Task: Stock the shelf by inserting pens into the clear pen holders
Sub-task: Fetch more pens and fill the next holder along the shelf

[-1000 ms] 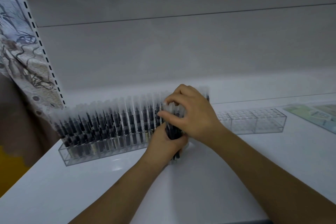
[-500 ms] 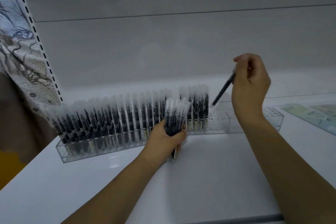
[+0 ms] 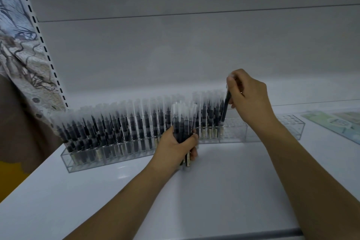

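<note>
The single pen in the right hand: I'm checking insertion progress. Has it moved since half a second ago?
Yes. The single pen has swung from a slant to nearly upright and come down, its lower end now at the clear pen holder, beside the last filled row.

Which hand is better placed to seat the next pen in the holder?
Right. The right hand pinches a single pen, tip down at the first empty slots of the clear holder. The left hand is occupied gripping the spare bundle.

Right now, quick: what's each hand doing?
Left hand: fingers curled round a bundle of pens, standing on the shelf.
Right hand: pinching one pen, its lower end at the holder.
</note>
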Motion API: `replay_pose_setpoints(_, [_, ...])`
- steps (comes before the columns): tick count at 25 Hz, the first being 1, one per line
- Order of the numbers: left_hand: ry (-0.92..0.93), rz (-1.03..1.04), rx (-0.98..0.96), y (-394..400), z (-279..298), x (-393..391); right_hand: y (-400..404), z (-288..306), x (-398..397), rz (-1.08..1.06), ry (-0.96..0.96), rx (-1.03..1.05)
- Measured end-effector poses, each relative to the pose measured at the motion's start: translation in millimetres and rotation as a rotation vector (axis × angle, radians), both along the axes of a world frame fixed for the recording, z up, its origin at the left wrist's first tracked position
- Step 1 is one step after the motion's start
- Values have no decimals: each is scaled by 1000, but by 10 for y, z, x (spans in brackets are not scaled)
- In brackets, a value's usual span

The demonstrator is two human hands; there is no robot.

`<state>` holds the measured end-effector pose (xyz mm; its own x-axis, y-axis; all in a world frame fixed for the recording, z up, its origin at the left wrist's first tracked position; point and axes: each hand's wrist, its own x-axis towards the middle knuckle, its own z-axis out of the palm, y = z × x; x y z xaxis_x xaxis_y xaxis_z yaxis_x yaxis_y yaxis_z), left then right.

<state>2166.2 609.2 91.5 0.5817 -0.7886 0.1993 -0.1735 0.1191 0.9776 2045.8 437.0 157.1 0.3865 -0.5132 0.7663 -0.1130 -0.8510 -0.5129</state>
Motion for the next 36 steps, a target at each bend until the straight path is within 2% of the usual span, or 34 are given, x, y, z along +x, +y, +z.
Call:
replay_pose_setpoints(3, [1, -14, 4, 1, 7, -10, -2, 18, -16, -13, 35, 19])
replay_pose_setpoints(6, [-3, -18, 2, -4, 0, 1, -9, -6, 12, -29, 167, 29])
replay_pose_setpoints(10, [47, -32, -40, 9, 37, -37, -27, 26, -8, -165, 292, -65])
replay_pose_setpoints(14, [104, -36, -55, 6, 52, -43, -37, 21, -9, -150, 386, -62])
replay_pose_setpoints(16, [126, -29, -51, 8, 54, -39, 0, 39, -32, -213, 443, -114])
replay_pose_setpoints(17, [138, -27, -51, 12, 59, -42, 22, 61, -50, -259, 426, -141])
replay_pose_setpoints(19, [156, -32, -57, 19, 69, -55, 112, 116, -69, -283, 263, -141])
replay_pose_setpoints(21, [151, -39, -60, 36, 77, -78, 224, 143, -51, -149, 137, -74])
replay_pose_setpoints(23, [99, -61, -35, 61, 91, -107, 318, 143, -34, 64, 293, -9])
replay_pose_setpoints(25, [59, -84, -3, 76, 103, -138, 387, 151, -38, 291, 464, 156])
replay_pose_setpoints(27, [84, -95, -4, 76, 126, -169, 400, 185, -78, 414, 482, 280])
replay_pose_setpoints(29, [156, -96, -28, 44, 153, -198, 372, 201, -112, 423, 475, 312])
replay_pose_setpoints(31, [263, -79, -45, -14, 169, -195, 331, 226, -123, 433, 407, 358])
replay_pose_setpoints(32, [306, -71, -49, -35, 177, -186, 303, 243, -121, 453, 303, 396])
replay_pose_setpoints(34, [338, -55, -44, -78, 179, -190, 202, 330, -170, 468, -12, 485])
replay_pose_setpoints(36, [307, -19, -16, -109, 173, -205, 44, 429, -282, 399, -277, 478])
